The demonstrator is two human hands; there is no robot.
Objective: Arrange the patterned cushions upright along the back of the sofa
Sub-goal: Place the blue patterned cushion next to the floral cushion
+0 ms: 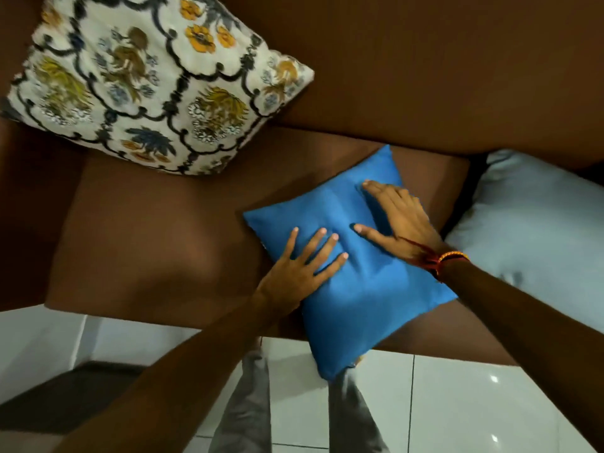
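Brown sofa seat (147, 250): blue cushion (356, 289) overhangs front edge (both hands flat).

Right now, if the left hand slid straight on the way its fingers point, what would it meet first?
The left hand lies flat on the plain blue square cushion, fingers aimed up and right. Sliding on, it would probably meet the right hand, also flat on that cushion, before the brown sofa backrest.

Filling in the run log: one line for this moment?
both hands flat on blue cushion | floral cushion upright against sofa back
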